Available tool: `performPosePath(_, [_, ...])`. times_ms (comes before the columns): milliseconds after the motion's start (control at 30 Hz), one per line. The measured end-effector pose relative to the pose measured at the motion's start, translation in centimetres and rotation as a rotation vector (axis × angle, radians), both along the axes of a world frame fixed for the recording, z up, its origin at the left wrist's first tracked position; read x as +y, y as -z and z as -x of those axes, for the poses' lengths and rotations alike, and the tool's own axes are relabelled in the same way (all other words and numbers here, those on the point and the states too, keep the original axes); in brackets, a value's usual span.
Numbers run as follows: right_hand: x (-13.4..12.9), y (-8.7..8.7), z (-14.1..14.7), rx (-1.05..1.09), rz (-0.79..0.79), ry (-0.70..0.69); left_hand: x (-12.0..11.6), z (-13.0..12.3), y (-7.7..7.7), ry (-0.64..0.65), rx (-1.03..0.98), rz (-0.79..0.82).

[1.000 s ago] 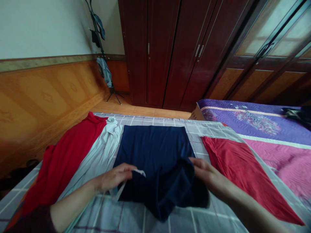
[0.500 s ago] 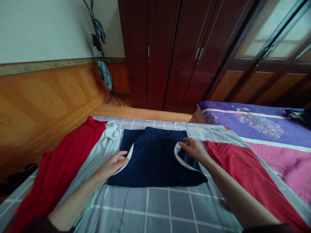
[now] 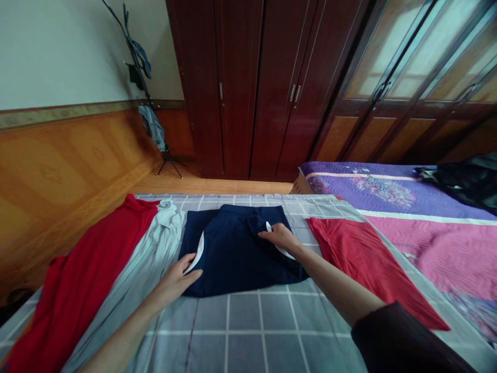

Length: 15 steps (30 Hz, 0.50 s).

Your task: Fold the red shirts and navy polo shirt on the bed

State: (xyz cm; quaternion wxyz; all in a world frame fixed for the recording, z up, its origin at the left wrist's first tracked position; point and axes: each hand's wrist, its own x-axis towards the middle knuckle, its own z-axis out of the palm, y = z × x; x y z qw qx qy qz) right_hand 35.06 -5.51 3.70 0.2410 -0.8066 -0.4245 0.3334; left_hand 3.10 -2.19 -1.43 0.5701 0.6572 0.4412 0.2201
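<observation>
A navy blue garment (image 3: pixel 236 254) with curved white edging lies on a grey checked bedsheet (image 3: pixel 244 331). My left hand (image 3: pixel 180 280) rests at its left white edge, thumb and fingers apart. Over the right part of the garment, my right hand (image 3: pixel 280 237) touches the cloth beside the white edging, its fingers close together; what lies under the fingertips is hidden. To the left are a red garment (image 3: pixel 93 264) and a pale grey one (image 3: pixel 143 274), side by side. A folded red cloth (image 3: pixel 368 254) lies on the right.
Beyond the bed stands a dark red wardrobe (image 3: pixel 236 103). A coat rack (image 3: pixel 145 88) with clothes is at the back left. Another bed with a purple and pink cover (image 3: pixel 419 228) adjoins on the right, holding a dark garment (image 3: pixel 462 178).
My right hand has moved left and inward over the navy garment, whose right side is drawn inward, covering part of the white edging. My left hand has spread slightly. The view has shifted right.
</observation>
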Motion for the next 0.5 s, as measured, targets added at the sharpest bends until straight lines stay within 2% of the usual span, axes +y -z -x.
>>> performPosePath(100, [1.2, 0.7, -0.1, 0.095, 0.002, 0.026, 0.1, 0.1, 0.3, -0.016, -0.024, -0.007])
performPosePath(267, [1.2, 1.6, -1.3, 0.22, 0.042, 0.062, 0.0, 0.6, 0.2, -0.044, -0.059, 0.084])
performPosePath(400, [0.5, 2.0, -2.8, 0.208, 0.1, 0.075, 0.2, 1.0, -0.2, -0.035, -0.037, 0.133])
performPosePath(500, [-0.6, 1.8, -3.6, 0.129, 0.095, 0.082, 0.3, 1.4, -0.1, -0.026, -0.002, 0.089])
